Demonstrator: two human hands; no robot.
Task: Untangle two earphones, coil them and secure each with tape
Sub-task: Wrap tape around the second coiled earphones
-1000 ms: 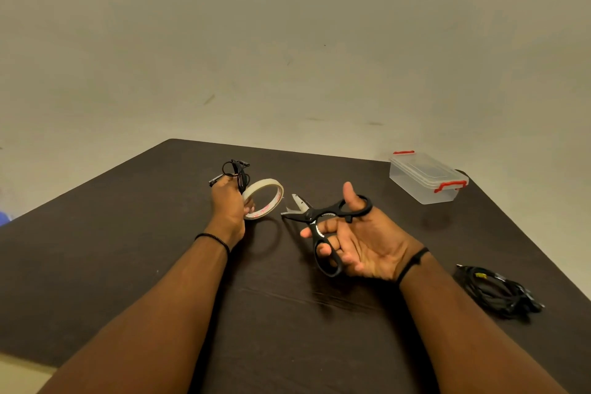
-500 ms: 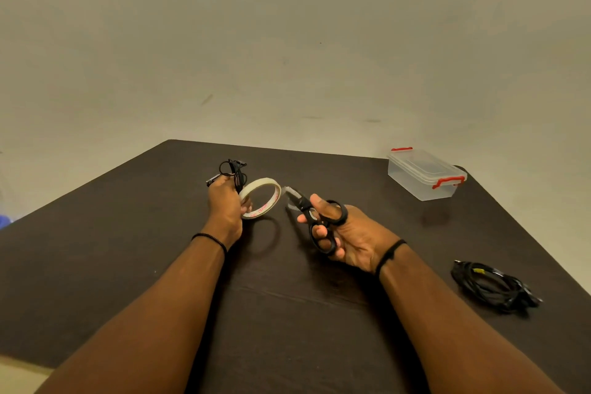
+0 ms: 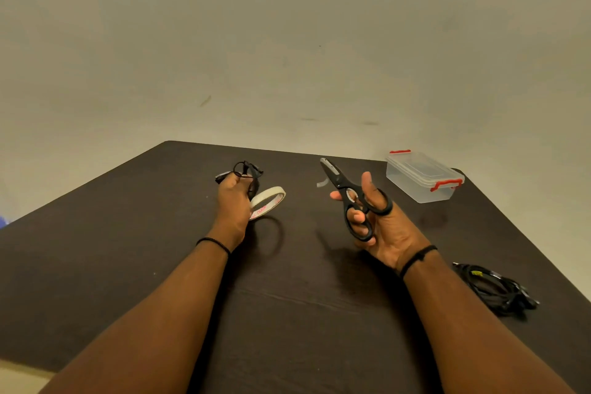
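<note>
The left hand (image 3: pixel 233 198) squeezed a small black earphone (image 3: pixel 246 171) bundle and tape roll (image 3: pixel 268 202) above the dark surface (image 3: pixel 128 249). The right hand (image 3: pixel 377 224) gripped black scissors (image 3: pixel 348 198). The wall (image 3: pixel 287 41) was plain.

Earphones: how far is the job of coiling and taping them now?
One coiled earphone is gripped in the left hand together with the tape roll. The right hand holds scissors with a tape strip at the blades. The other cable bundle lies on the table; tape on it cannot be seen.
</note>
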